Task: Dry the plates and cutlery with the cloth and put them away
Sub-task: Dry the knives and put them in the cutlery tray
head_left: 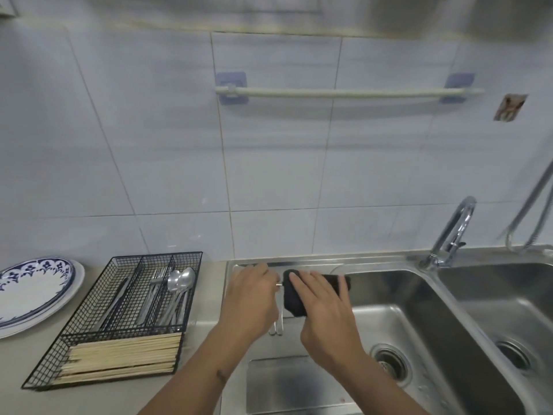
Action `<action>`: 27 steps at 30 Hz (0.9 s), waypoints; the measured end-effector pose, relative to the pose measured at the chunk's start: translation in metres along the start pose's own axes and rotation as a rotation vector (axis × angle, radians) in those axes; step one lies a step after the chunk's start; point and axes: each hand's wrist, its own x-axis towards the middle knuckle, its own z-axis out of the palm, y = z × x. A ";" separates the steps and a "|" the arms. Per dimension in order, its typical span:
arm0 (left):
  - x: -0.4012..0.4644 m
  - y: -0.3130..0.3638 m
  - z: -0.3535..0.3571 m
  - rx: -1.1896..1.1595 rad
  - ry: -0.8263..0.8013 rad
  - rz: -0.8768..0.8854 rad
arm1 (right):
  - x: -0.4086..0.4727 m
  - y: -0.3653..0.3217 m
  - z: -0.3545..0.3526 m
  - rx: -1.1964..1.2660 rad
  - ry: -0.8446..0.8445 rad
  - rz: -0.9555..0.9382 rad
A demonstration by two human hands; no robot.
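Over the stainless-steel sink point(389, 319), the left hand point(251, 298) grips slim metal cutlery point(279, 323) while the right hand point(324, 307) clasps a dark, nubby cloth point(294, 304) around it. Left of the sink: a black wire-mesh caddy point(119, 319) and blue-patterned plates point(33, 292) on the tabletop point(206, 298).

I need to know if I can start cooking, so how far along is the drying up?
Mostly done, it seems. Plates are stacked on the counter, and forks and spoons lie in the wire tray. In hand: the left hand holds cutlery over the sink edge while the right hand wipes it with the dark cloth. Left: putting those pieces away.
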 end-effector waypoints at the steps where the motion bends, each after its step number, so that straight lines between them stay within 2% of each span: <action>1: 0.002 0.002 -0.002 -0.008 0.005 0.005 | -0.002 0.000 0.000 0.019 0.010 -0.012; 3: 0.002 0.001 -0.006 -0.009 -0.018 0.002 | -0.005 0.013 -0.001 0.046 -0.015 0.017; 6: -0.005 -0.011 -0.011 -0.023 -0.142 -0.054 | -0.013 0.045 -0.006 0.106 -0.137 0.252; 9: -0.008 -0.019 -0.011 -0.112 -0.307 -0.142 | -0.013 0.058 -0.013 0.244 -0.057 0.385; 11: -0.007 -0.018 -0.011 -0.159 -0.378 -0.167 | -0.007 0.051 -0.017 0.314 0.043 0.351; 14: -0.005 -0.008 -0.008 -0.234 -0.414 -0.189 | 0.003 0.028 -0.016 0.347 0.130 0.167; 16: -0.003 -0.003 -0.008 -0.273 -0.403 -0.193 | 0.004 0.013 -0.010 0.296 0.076 0.041; 19: 0.000 -0.006 -0.013 -0.309 -0.374 -0.222 | -0.009 0.010 0.011 0.092 0.009 -0.085; 24: -0.007 -0.015 -0.014 -0.299 -0.423 -0.242 | -0.012 0.024 0.019 0.013 -0.008 -0.007; 27: -0.002 -0.012 -0.015 -0.365 -0.417 -0.261 | -0.005 0.011 0.016 0.025 0.017 -0.089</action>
